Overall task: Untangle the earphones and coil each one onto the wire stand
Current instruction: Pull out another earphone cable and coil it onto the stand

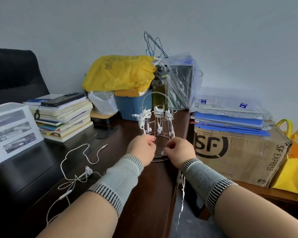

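Both hands (159,148) pinch white earphones (181,194) — cord dangling — at wire stand (156,117).

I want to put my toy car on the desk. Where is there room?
The dark desktop is bare between the two forearms, in front of the wire stand. Another bare patch lies between the white drawer box and the loose earphones. The back is crowded: book stack, yellow bag, blue bin, cardboard box.
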The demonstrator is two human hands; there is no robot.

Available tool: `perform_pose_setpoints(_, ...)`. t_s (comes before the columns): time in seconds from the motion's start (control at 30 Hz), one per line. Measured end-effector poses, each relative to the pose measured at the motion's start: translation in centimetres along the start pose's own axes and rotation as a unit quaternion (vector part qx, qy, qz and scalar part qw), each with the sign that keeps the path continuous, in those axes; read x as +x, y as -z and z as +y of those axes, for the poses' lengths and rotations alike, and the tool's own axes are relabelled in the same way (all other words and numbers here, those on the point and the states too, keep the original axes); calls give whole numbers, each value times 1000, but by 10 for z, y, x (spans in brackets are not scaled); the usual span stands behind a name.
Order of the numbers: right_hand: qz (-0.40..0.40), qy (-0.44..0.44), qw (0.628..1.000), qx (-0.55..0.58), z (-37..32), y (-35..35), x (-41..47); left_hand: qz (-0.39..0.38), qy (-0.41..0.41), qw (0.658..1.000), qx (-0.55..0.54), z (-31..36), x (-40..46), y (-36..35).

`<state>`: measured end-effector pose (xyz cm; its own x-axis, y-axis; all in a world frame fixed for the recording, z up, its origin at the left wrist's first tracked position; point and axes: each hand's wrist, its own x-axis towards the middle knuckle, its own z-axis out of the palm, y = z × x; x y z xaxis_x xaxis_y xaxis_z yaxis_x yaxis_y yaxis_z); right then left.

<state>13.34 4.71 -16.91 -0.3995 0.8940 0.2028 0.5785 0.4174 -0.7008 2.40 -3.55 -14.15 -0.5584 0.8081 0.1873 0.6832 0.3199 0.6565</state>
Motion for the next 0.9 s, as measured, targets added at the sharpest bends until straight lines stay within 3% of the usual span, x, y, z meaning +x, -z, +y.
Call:
perform_pose_setpoints(0.1, 4, 12, 998, 61, 6, -2, 2, 25, -16, 996, 80, -5, -2, -4)
perform_pose_setpoints(0.23, -13, 19, 995, 98, 11, 1, 3, 62, 25, 996, 65, -10, 2, -2)
perform_pose_setpoints(0.7, -86, 71, 988, -106, 1, 11, 0, -51, -47, 972, 223, -3, 1, -26)
perform_pose_setpoints(0.9, -92, 88, 986, -111, 2, 12, 1, -11, -83, 966, 243, -3, 2, -29)
